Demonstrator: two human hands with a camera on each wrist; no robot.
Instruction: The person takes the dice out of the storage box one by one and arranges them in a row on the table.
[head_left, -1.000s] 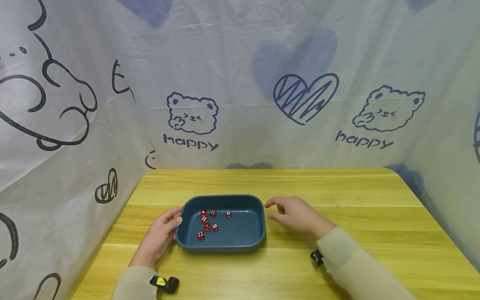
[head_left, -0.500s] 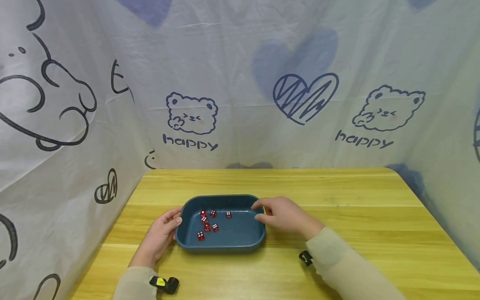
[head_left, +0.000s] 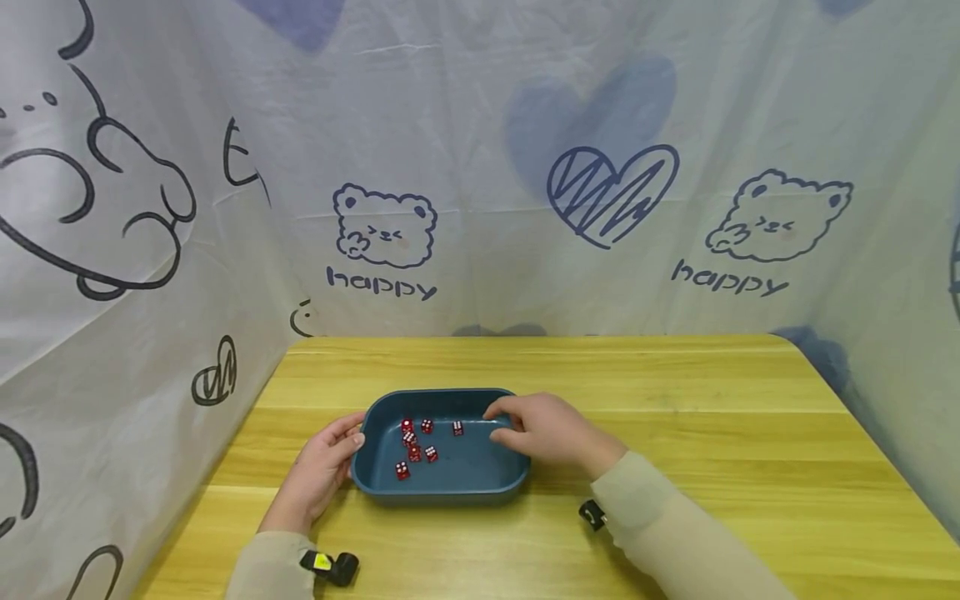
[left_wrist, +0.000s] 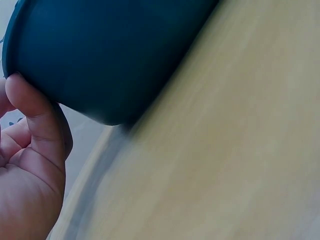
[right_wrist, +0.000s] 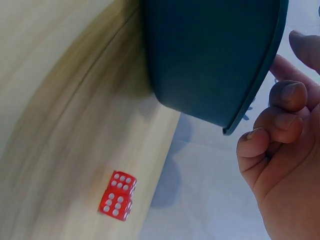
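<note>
A dark teal tray [head_left: 480,475] stands on the table with several red dice, one of them a die [head_left: 458,428] lying apart from the cluster on the left. My left hand [head_left: 322,467] grips the tray's left end, thumb at the rim, as the left wrist view also shows. Over the right end hovers my right hand [head_left: 551,429], thumb and index finger apart with nothing between them; its other fingers [right_wrist: 280,125] are curled. In the right wrist view, red dice [right_wrist: 118,195] with white dots lie on the wood outside the tray; the head view does not show them.
The wooden table [head_left: 675,375] has a printed cloth [head_left: 480,167] hanging behind it and at both sides. Each sleeved wrist carries a small black camera, such as the left wrist camera [head_left: 330,567].
My right hand has moved left, from beside the tray to over its right end. The left hand, tray and dice in it have stayed put.
</note>
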